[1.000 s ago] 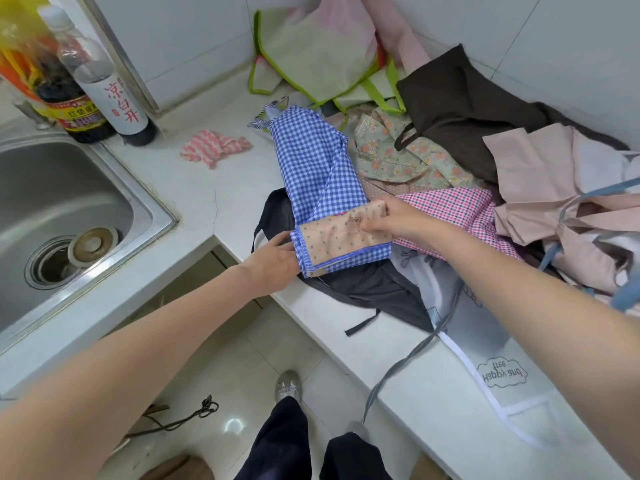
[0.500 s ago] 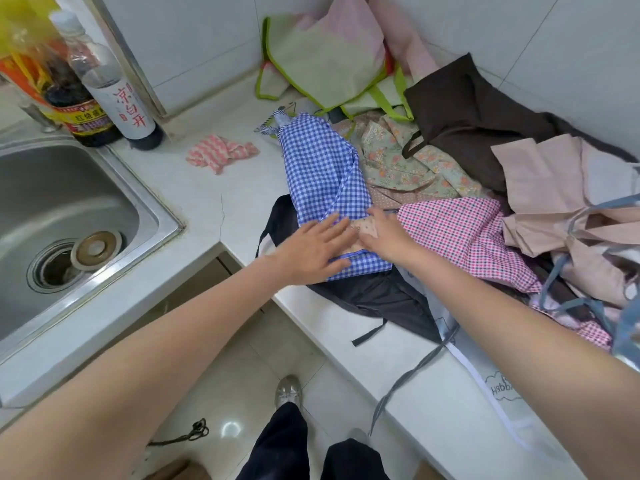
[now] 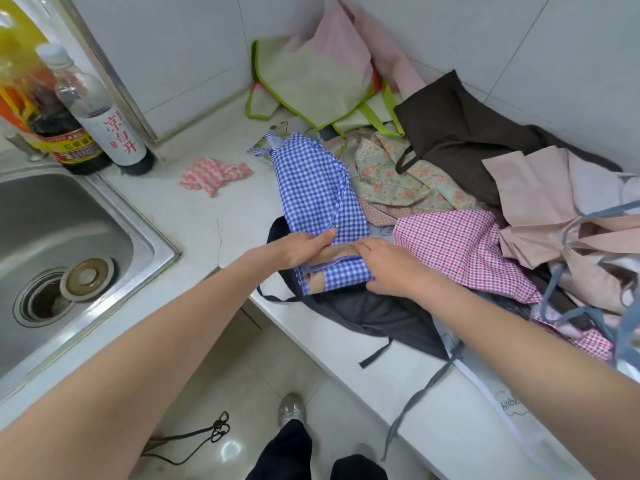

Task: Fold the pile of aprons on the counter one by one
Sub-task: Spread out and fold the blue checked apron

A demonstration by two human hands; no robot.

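So far the job looks barely begun, judging from the head view: one blue checked apron is narrowed into a long strip and is being doubled up at its near end, while the rest of the pile lies loose. The left hand pinches the turned-up edge, its fingers curled onto the cloth; the right hand presses flat beside it, fingers fairly straight, tips touching the fold. A tan dotted lining shows between the two hands. Under the fingers lies a dark grey apron, smooth and limp, ties trailing over the edge of the desk. Just right of the right fingers sits a pink checked apron, crumpled. Beyond the fingers are a floral apron, a brown one and a stiff-looking green-edged one, all unfolded.
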